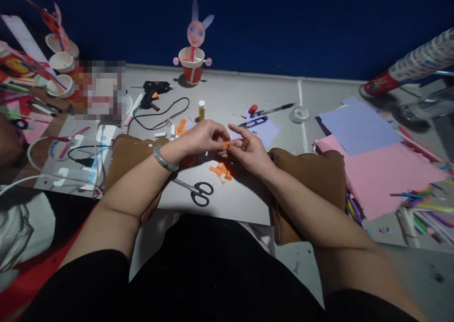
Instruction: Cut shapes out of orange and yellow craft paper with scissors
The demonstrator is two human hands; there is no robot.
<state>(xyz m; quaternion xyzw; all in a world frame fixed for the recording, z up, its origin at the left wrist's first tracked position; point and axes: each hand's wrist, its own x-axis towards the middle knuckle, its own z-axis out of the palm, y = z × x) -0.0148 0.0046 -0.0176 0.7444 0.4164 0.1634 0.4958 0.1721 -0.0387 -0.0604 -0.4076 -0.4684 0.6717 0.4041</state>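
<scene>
Between the fingertips of both my hands is a small piece of orange paper [226, 144]. My left hand [207, 136] pinches it from one side, with a bangle on that wrist. From the other side my right hand [250, 151] grips it between thumb and a finger, the index finger raised. Below them on the table lie orange paper scraps [222, 171]. A pair of scissors [200, 193] with black handles rests nearer to me. Behind my hands stands a small yellow bottle with a white cap [202, 110].
A paper-cup rabbit [193, 66] stands at the back, with a black glue gun [154, 94] to its left. Brown cushions [308, 185] lie under my forearms. Purple paper [358, 126] and pink paper [376, 180] are at the right. A power strip [102, 147] sits left.
</scene>
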